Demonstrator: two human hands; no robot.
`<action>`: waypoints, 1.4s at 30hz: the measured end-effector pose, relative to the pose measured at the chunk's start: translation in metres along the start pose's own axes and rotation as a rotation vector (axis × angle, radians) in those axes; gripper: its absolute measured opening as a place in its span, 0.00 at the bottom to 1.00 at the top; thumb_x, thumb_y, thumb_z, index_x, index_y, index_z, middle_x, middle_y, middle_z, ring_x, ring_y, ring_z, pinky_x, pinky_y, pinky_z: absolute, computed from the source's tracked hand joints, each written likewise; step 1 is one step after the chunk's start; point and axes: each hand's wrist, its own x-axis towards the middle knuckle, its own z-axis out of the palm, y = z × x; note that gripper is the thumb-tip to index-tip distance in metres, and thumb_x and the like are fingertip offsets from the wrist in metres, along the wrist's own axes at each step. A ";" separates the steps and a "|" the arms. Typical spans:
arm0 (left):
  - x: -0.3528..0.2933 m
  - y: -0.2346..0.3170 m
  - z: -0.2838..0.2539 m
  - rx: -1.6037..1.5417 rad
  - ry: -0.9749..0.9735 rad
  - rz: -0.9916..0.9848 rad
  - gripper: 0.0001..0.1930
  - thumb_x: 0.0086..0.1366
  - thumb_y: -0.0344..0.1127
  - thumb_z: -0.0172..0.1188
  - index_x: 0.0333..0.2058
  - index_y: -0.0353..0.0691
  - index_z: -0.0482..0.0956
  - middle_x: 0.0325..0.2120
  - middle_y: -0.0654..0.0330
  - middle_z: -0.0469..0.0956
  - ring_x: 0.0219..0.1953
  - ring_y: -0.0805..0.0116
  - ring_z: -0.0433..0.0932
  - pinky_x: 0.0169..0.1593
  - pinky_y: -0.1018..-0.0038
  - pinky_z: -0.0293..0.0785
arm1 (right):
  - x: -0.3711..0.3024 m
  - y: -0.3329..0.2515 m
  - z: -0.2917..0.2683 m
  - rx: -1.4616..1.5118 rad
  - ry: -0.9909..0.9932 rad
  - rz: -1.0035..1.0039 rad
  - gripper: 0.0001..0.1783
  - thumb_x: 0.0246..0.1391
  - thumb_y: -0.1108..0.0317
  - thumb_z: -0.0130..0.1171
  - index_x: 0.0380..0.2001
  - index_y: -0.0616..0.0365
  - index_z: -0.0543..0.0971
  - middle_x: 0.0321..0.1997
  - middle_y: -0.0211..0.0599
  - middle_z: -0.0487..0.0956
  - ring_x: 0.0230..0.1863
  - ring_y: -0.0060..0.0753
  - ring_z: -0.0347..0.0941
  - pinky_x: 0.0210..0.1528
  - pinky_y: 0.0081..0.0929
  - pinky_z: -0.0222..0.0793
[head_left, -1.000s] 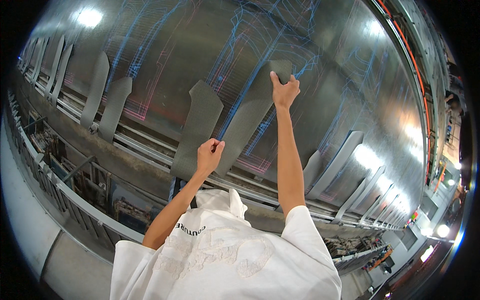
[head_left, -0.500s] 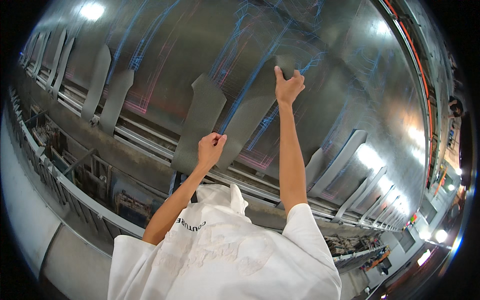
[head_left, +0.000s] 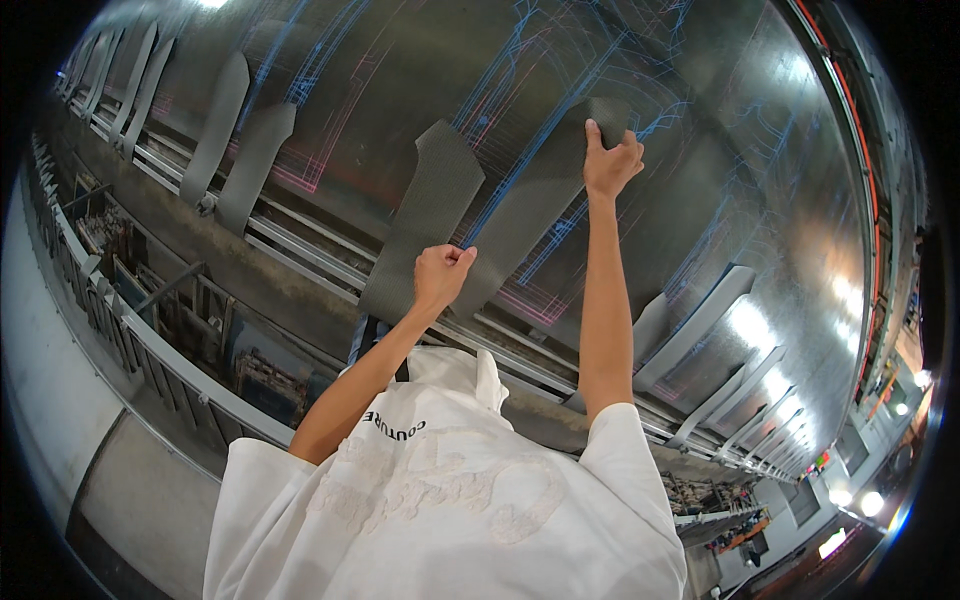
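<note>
A long dark grey fabric piece (head_left: 540,195) lies slantwise across the metal table (head_left: 690,210), just left of my right forearm. My right hand (head_left: 612,165) is closed on its far end, thumb on top and fingers at the far right edge. Lower down, my left hand (head_left: 443,275) pinches the same piece's left edge near the table's front. Close beside it on the left lies another grey fabric piece (head_left: 425,215) with a pointed far end. My left wrist passes over the near part of these pieces.
Blue and pink lines (head_left: 320,165) mark the metal surface. More grey pieces (head_left: 220,125) lie along the front edge to the left, and others (head_left: 700,315) to the right. Metal rails (head_left: 310,262) run along that edge. An orange-red line (head_left: 845,110) follows the far right side.
The whole view has shifted, so the table and hands appear further right and slightly higher. Both hands keep about the same places on the fabric piece.
</note>
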 end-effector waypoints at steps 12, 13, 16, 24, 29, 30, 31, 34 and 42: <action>0.003 -0.003 0.001 0.008 -0.014 0.012 0.19 0.62 0.45 0.66 0.24 0.31 0.83 0.15 0.55 0.79 0.18 0.65 0.77 0.27 0.66 0.72 | 0.001 0.005 0.004 -0.003 -0.002 -0.036 0.21 0.51 0.50 0.70 0.40 0.55 0.84 0.37 0.31 0.79 0.48 0.43 0.71 0.53 0.44 0.58; 0.003 -0.002 0.001 0.008 -0.017 0.011 0.19 0.62 0.45 0.66 0.23 0.31 0.83 0.15 0.55 0.79 0.18 0.65 0.77 0.27 0.67 0.72 | 0.000 0.005 0.004 -0.002 0.000 -0.040 0.21 0.50 0.51 0.70 0.40 0.55 0.84 0.37 0.31 0.79 0.48 0.43 0.71 0.53 0.44 0.58; 0.002 0.001 0.001 0.008 -0.017 0.001 0.19 0.63 0.45 0.66 0.23 0.31 0.83 0.15 0.55 0.79 0.18 0.66 0.77 0.27 0.67 0.72 | 0.000 0.006 0.004 -0.006 -0.005 -0.036 0.21 0.50 0.51 0.70 0.41 0.55 0.83 0.38 0.32 0.80 0.49 0.43 0.71 0.54 0.44 0.58; -0.002 0.007 0.001 0.119 0.040 -0.020 0.19 0.62 0.48 0.65 0.25 0.35 0.85 0.18 0.52 0.82 0.23 0.56 0.82 0.31 0.62 0.76 | -0.003 -0.008 -0.008 -0.076 0.259 -0.132 0.38 0.51 0.50 0.72 0.59 0.58 0.69 0.57 0.50 0.70 0.57 0.49 0.66 0.61 0.48 0.56; -0.007 0.018 -0.010 0.396 0.024 0.072 0.20 0.62 0.51 0.65 0.23 0.38 0.84 0.21 0.51 0.82 0.27 0.51 0.84 0.33 0.58 0.78 | -0.003 -0.020 -0.015 -0.394 -0.005 -0.564 0.39 0.61 0.49 0.60 0.69 0.55 0.61 0.71 0.53 0.60 0.72 0.55 0.55 0.70 0.53 0.50; -0.008 0.018 -0.009 0.458 0.047 0.120 0.21 0.61 0.51 0.65 0.22 0.38 0.84 0.21 0.51 0.82 0.28 0.50 0.83 0.33 0.57 0.78 | -0.004 -0.011 -0.010 -0.487 -0.066 -0.651 0.38 0.64 0.50 0.57 0.70 0.55 0.60 0.73 0.54 0.58 0.74 0.57 0.52 0.73 0.54 0.47; -0.009 0.017 -0.009 0.521 0.077 0.165 0.21 0.61 0.52 0.65 0.22 0.39 0.83 0.21 0.51 0.82 0.28 0.50 0.83 0.33 0.57 0.78 | -0.010 -0.004 -0.008 -0.400 -0.241 -0.602 0.38 0.67 0.47 0.49 0.72 0.55 0.57 0.77 0.55 0.52 0.77 0.60 0.45 0.76 0.55 0.39; -0.008 0.014 -0.011 0.647 0.116 0.250 0.20 0.61 0.52 0.65 0.23 0.39 0.82 0.20 0.50 0.80 0.27 0.48 0.83 0.33 0.56 0.79 | -0.040 -0.015 -0.017 -0.269 -0.255 -0.576 0.39 0.68 0.46 0.46 0.72 0.59 0.57 0.76 0.57 0.52 0.77 0.62 0.45 0.75 0.57 0.40; -0.024 0.015 -0.036 0.271 0.156 0.418 0.19 0.59 0.50 0.66 0.20 0.43 0.76 0.16 0.56 0.78 0.23 0.51 0.81 0.28 0.57 0.75 | -0.223 -0.028 -0.073 -0.298 -0.696 -0.778 0.45 0.59 0.51 0.60 0.71 0.64 0.56 0.77 0.54 0.51 0.78 0.59 0.44 0.76 0.55 0.42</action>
